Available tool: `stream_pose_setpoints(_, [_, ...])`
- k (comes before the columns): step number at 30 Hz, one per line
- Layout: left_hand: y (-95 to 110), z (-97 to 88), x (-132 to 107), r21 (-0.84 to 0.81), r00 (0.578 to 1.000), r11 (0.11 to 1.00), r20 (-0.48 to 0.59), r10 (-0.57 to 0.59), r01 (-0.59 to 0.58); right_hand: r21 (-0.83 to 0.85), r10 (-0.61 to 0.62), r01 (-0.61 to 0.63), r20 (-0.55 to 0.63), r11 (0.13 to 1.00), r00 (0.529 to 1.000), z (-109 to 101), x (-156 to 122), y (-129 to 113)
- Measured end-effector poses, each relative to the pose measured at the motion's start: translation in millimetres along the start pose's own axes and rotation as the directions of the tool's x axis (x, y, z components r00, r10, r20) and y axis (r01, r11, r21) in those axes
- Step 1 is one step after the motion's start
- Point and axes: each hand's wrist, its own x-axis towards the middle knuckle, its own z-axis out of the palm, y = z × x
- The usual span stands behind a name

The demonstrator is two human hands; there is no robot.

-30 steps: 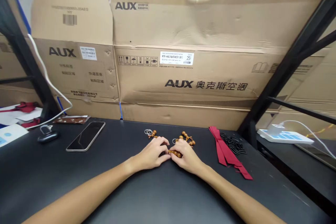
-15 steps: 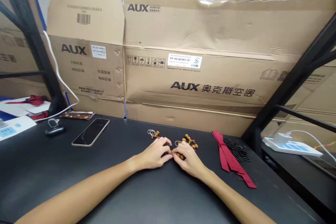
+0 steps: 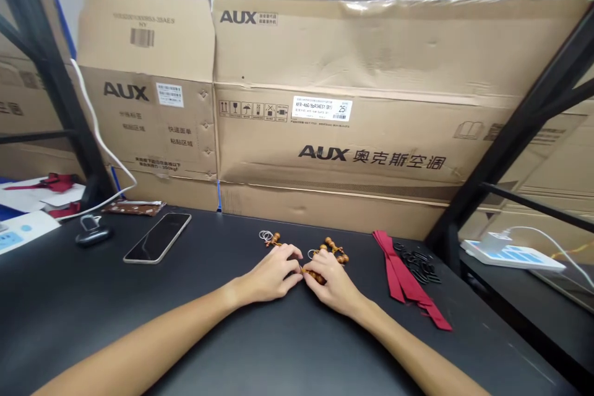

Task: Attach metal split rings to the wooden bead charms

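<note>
My left hand (image 3: 272, 271) and my right hand (image 3: 333, 281) rest close together on the black table (image 3: 195, 322), fingers curled. Both pinch a small brown wooden gourd piece (image 3: 314, 275) between them. Just behind my right hand lies a small heap of wooden gourd charms (image 3: 335, 249). One more wooden charm with metal key rings (image 3: 269, 237) lies behind my left hand. What my left fingertips grip is mostly hidden.
Red ribbons (image 3: 403, 272) and a pile of black cord loops (image 3: 417, 263) lie to the right. A phone (image 3: 158, 237) and a black padlock-like object (image 3: 93, 232) sit at the left. Tall cardboard boxes (image 3: 352, 111) wall the back. A power strip (image 3: 510, 253) lies far right.
The view has shifted slightly; my hands stay together on the wooden piece with only small finger movements.
</note>
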Motion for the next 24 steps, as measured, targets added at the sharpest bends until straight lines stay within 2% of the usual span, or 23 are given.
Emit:
stream_pose_setpoints(4, [0, -1.9, 1, -0.02, 0.999, 0.999, 0.012, 0.039, -0.039, -0.047, 0.026, -0.026, -0.018, 0.999, 1.0, -1, 0, 3])
stream_pose_setpoints(10, [3, -5.2, 2, -0.047, 0.997, 0.997, 0.043, 0.064, -0.062, -0.083, 0.097, -0.107, -0.115, 0.991, 0.989, -10, 2, 16])
stream_pose_setpoints(12, [4, -5.1, 2, -0.023, 0.999, 0.999, 0.027, 0.043, -0.042, -0.071, 0.14, -0.157, -0.203, 0.985, 0.969, -14, 2, 20])
stream_pose_setpoints(14, [5, -4.3, 1, 0.019, 1.0, 0.999, 0.011, 0.026, -0.026, -0.065, 0.215, -0.244, -0.298, 0.968, 0.93, -17, 2, 26])
stream_pose_setpoints(17, [6, -2.7, 1, 0.095, 1.0, 0.995, 0.001, 0.008, -0.008, -0.064, 0.324, -0.368, -0.355, 0.928, 0.877, -18, 1, 37])
stream_pose_setpoints(20, [6, -1.5, 1, 0.164, 0.999, 0.985, -0.017, -0.041, 0.043, -0.145, 0.371, -0.433, -0.323, 0.89, 0.871, -15, -2, 45])
stream_pose_setpoints(24, [6, -0.5, 1, 0.213, 0.995, 0.972, -0.041, -0.096, 0.102, -0.254, 0.322, -0.394, -0.283, 0.883, 0.903, -11, -3, 41])
